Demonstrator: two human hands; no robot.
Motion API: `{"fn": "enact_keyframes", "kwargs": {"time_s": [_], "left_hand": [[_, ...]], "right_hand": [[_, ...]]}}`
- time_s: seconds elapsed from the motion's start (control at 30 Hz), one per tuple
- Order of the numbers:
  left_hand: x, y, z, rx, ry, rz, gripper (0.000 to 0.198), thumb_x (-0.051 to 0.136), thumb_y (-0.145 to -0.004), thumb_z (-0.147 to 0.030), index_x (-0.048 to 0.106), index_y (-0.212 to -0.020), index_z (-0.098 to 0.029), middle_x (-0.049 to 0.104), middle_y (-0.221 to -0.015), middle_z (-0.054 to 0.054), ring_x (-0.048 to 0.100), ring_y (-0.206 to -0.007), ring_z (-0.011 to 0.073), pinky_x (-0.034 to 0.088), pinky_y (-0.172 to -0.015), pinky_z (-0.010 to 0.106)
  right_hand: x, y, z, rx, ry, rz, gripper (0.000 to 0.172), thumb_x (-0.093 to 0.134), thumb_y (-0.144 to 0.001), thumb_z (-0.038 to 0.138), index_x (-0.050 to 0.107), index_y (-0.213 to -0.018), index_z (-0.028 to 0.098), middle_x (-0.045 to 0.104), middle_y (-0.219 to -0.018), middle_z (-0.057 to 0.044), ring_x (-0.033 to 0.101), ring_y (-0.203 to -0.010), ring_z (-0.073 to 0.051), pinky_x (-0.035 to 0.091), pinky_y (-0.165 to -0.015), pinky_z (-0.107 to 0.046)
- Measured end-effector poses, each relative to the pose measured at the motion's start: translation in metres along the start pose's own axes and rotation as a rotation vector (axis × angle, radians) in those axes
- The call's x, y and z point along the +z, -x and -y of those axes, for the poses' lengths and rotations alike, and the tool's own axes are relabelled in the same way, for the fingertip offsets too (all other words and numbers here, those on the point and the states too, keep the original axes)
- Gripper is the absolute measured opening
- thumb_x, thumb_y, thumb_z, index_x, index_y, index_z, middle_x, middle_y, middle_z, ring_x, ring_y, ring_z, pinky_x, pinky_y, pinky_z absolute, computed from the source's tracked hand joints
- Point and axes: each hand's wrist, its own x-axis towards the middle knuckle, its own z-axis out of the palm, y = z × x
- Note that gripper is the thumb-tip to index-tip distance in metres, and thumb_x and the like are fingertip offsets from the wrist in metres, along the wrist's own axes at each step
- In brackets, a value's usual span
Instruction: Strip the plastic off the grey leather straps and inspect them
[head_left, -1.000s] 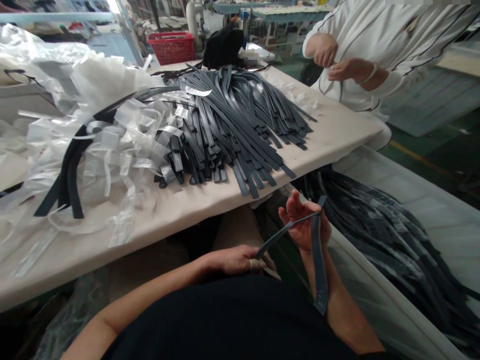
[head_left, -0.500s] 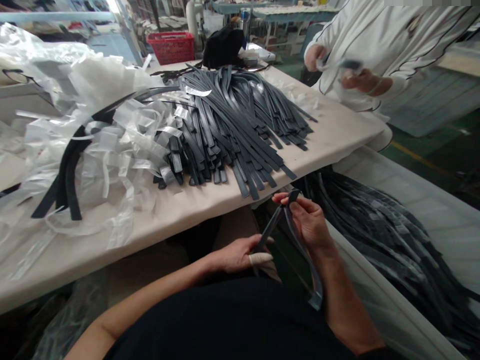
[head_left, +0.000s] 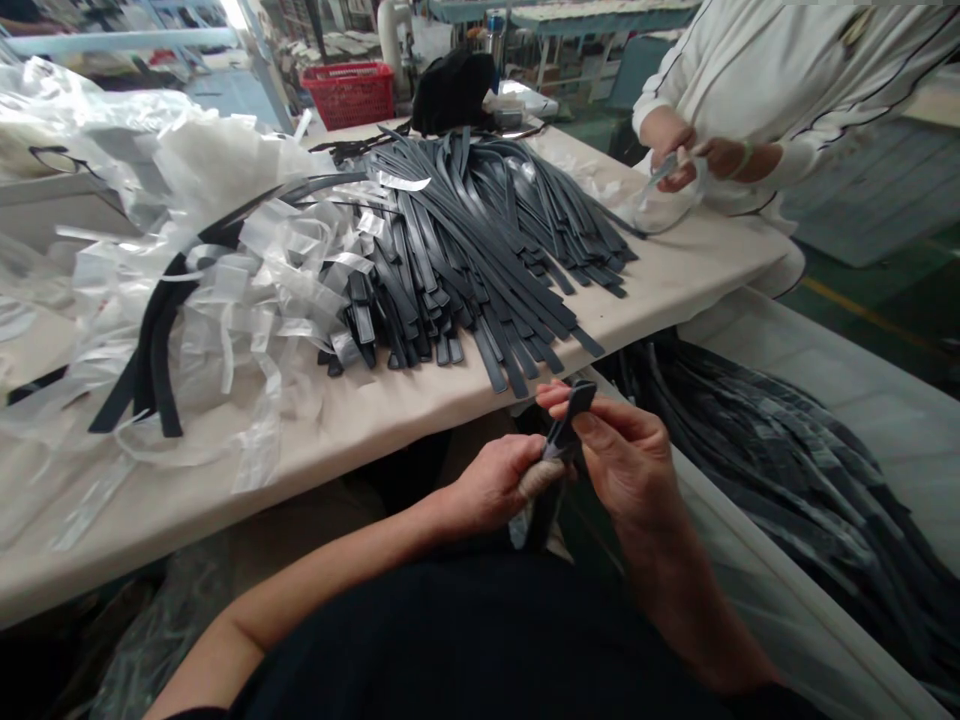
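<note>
A dark grey strap [head_left: 576, 404] is held between my two hands, just off the table's front edge. My left hand [head_left: 504, 482] is closed around its lower part, and a pale covering wraps one of its fingers. With thumb and fingertips, my right hand [head_left: 626, 450] pinches the strap near its upper end. Below my left hand part of the strap hangs down, mostly in shadow. Just beyond my hands, a large pile of similar dark straps [head_left: 480, 260] lies on the table, their ends toward me.
Crumpled clear plastic strips [head_left: 255, 300] cover the table's [head_left: 360, 420] left side. A long pale bin [head_left: 750, 330] with dark strips stands at right. Across the table's right end, a person in white [head_left: 750, 90] handles a strip. A red basket [head_left: 349, 97] sits behind.
My left hand has moved up and right along the strap, close to my right hand. The strap's loop by my right wrist is gone from sight. The other person's hands have come together.
</note>
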Motion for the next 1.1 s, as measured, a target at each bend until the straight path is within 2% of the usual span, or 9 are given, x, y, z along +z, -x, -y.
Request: {"fn": "enact_keyframes", "kwargs": {"time_s": [0.13, 0.33, 0.5, 0.57, 0.67, 0.8, 0.9, 1.0, 1.1], "left_hand": [[0.003, 0.007, 0.014, 0.085, -0.276, 0.133, 0.039, 0.035, -0.099, -0.046, 0.058, -0.087, -0.017, 0.060, -0.081, 0.004, 0.054, -0.076, 0.0152, 0.045, -0.080, 0.028], [0.007, 0.013, 0.028, 0.051, -0.400, 0.251, 0.043, 0.033, -0.099, -0.049, 0.059, -0.084, -0.018, 0.063, -0.078, 0.006, 0.059, -0.075, 0.0179, 0.047, -0.080, 0.031], [-0.014, 0.035, 0.035, -0.171, -0.084, 0.129, 0.039, 0.044, -0.097, -0.047, 0.058, -0.123, -0.021, 0.067, -0.117, 0.009, 0.063, -0.107, 0.0195, 0.048, -0.096, 0.032], [-0.025, 0.051, 0.044, -0.329, -0.019, 0.048, 0.039, 0.048, -0.095, -0.047, 0.059, -0.123, -0.022, 0.066, -0.122, 0.008, 0.062, -0.112, 0.0206, 0.047, -0.100, 0.034], [-0.039, 0.081, 0.061, -0.507, -0.015, -0.042, 0.041, 0.052, -0.090, -0.049, 0.062, -0.119, -0.022, 0.068, -0.121, 0.008, 0.061, -0.115, 0.0235, 0.045, -0.105, 0.037], [-0.046, 0.118, 0.082, -0.677, 0.025, -0.105, 0.045, 0.055, -0.085, -0.051, 0.064, -0.117, -0.021, 0.068, -0.121, 0.009, 0.061, -0.116, 0.0262, 0.044, -0.107, 0.039], [-0.049, 0.135, 0.095, -0.733, 0.031, -0.135, 0.046, 0.057, -0.082, -0.055, 0.066, -0.113, -0.022, 0.069, -0.120, 0.008, 0.061, -0.117, 0.0280, 0.044, -0.107, 0.041], [-0.051, 0.142, 0.103, -0.752, 0.030, -0.155, 0.048, 0.058, -0.080, -0.058, 0.067, -0.113, -0.023, 0.070, -0.120, 0.007, 0.062, -0.117, 0.0290, 0.044, -0.107, 0.042], [-0.053, 0.141, 0.107, -0.766, 0.022, -0.149, 0.048, 0.059, -0.079, -0.058, 0.068, -0.111, -0.023, 0.070, -0.119, 0.007, 0.061, -0.117, 0.0296, 0.045, -0.107, 0.043]], "right_hand": [[-0.002, 0.005, -0.005, -0.066, -0.155, -0.157, 0.013, 0.068, -0.089, 0.024, 0.079, -0.093, 0.028, 0.077, -0.100, 0.001, 0.067, -0.106, -0.021, 0.042, -0.111, -0.042], [-0.022, 0.008, 0.005, -0.065, -0.151, -0.301, 0.010, 0.069, -0.086, 0.025, 0.079, -0.088, 0.026, 0.077, -0.096, 0.000, 0.070, -0.100, -0.021, 0.049, -0.104, -0.044], [-0.075, -0.008, 0.052, -0.484, 0.077, -0.617, 0.011, 0.067, -0.084, 0.019, 0.077, -0.081, 0.021, 0.075, -0.086, 0.000, 0.071, -0.083, -0.017, 0.055, -0.088, -0.040], [-0.101, -0.019, 0.070, -0.677, 0.244, -0.688, 0.012, 0.065, -0.081, 0.014, 0.076, -0.078, 0.018, 0.074, -0.080, -0.001, 0.070, -0.078, -0.018, 0.054, -0.082, -0.040], [-0.140, -0.036, 0.079, -0.778, 0.413, -0.689, 0.016, 0.061, -0.076, 0.011, 0.076, -0.077, 0.016, 0.073, -0.077, -0.003, 0.069, -0.076, -0.020, 0.051, -0.083, -0.042], [-0.181, -0.052, 0.055, -0.702, 0.439, -0.658, 0.011, 0.063, -0.076, 0.017, 0.074, -0.078, 0.017, 0.074, -0.081, -0.004, 0.069, -0.082, -0.020, 0.050, -0.088, -0.042], [-0.200, -0.053, 0.024, -0.430, 0.370, -0.561, 0.010, 0.066, -0.080, 0.028, 0.071, -0.080, 0.020, 0.075, -0.095, -0.005, 0.068, -0.094, -0.021, 0.050, -0.092, -0.042], [-0.215, -0.042, -0.009, -0.177, 0.392, -0.470, 0.014, 0.075, -0.076, 0.031, 0.072, -0.080, 0.018, 0.075, -0.106, -0.009, 0.066, -0.105, -0.025, 0.049, -0.096, -0.042], [-0.232, -0.017, -0.032, -0.065, 0.382, -0.519, 0.018, 0.078, -0.074, 0.033, 0.072, -0.083, 0.019, 0.073, -0.114, -0.008, 0.067, -0.105, -0.024, 0.053, -0.091, -0.040]]}}
